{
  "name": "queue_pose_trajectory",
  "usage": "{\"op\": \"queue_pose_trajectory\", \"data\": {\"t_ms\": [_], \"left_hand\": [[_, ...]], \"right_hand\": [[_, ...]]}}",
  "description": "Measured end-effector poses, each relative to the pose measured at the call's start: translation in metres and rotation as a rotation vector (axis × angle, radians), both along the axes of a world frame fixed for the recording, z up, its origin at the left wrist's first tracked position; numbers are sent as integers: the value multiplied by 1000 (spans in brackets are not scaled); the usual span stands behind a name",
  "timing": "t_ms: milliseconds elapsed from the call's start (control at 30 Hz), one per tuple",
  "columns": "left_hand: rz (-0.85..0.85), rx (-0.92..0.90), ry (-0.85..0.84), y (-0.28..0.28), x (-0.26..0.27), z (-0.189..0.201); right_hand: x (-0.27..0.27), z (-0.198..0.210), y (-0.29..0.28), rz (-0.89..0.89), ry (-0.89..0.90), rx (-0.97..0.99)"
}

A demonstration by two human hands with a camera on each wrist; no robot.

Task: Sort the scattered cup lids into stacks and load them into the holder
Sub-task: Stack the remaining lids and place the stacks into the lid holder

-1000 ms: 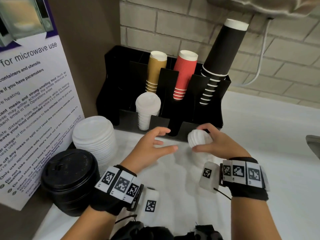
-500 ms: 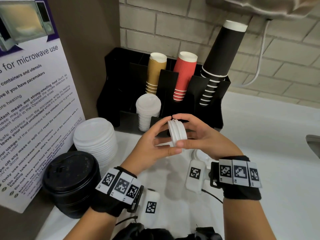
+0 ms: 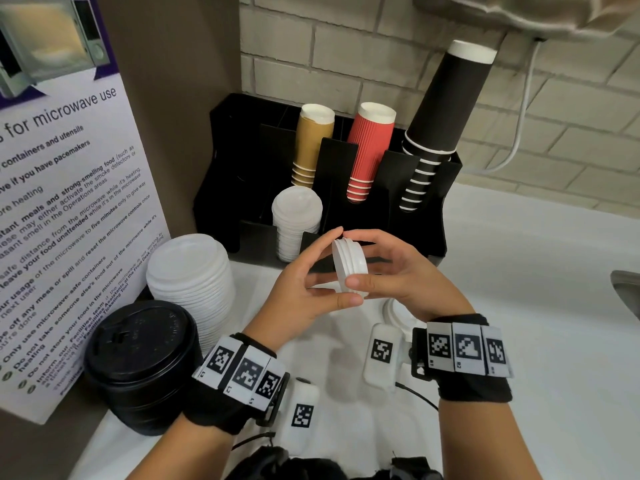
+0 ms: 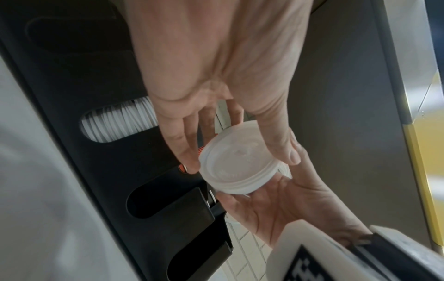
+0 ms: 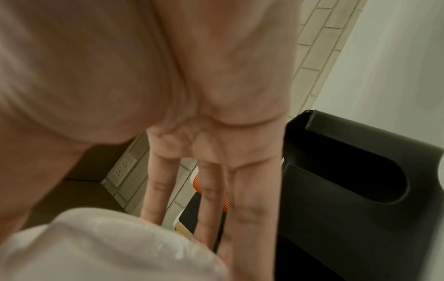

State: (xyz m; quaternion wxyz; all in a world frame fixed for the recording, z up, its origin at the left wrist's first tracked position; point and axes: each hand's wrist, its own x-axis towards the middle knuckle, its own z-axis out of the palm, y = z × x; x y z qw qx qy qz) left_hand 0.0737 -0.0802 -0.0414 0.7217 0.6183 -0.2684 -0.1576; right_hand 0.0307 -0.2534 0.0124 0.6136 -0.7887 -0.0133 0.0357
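Between the two hands, just before the black holder [image 3: 446, 188], a small stack of white lids [image 3: 349, 265] stands on edge; left hand [image 3: 304, 292] fingers curl round its rim, right hand [image 3: 401, 275] pinches opposite; it looks light, thin, slippery, best gripped by the rims; the lid count is unclear, and the right wrist view is blurred.

Head view bright, evenly lit, sharp centre; wide-angle bending at edges, white glossy countertop [image 3: 519, 271] slightly washed out with soft shadows. Left wrist view mildly blurred at borders. Right wrist view dim, soft, out of focus.
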Motion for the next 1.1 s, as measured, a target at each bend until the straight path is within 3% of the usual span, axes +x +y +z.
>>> {"op": "queue_pose_trajectory", "data": {"t_ms": [200,333,467,700,833,1100], "left_hand": [[108,14,26,2,2,-1],[263,136,42,3,6,-2],[288,251,66,2,7,-7],[245,273,85,-1,6,-7],[259,246,105,0,9,-7],[266,277,114,-2,9,-8]], "right_hand": [[17,3,4,-71,-14,-50],[50,18,8,-207,-199,-185],[96,30,23,-98,-387,-476],[148,23,39,159,-223,-923],[146,16,42,179,-218,-1012],[138,9,56,137,-396,-1371]]}}
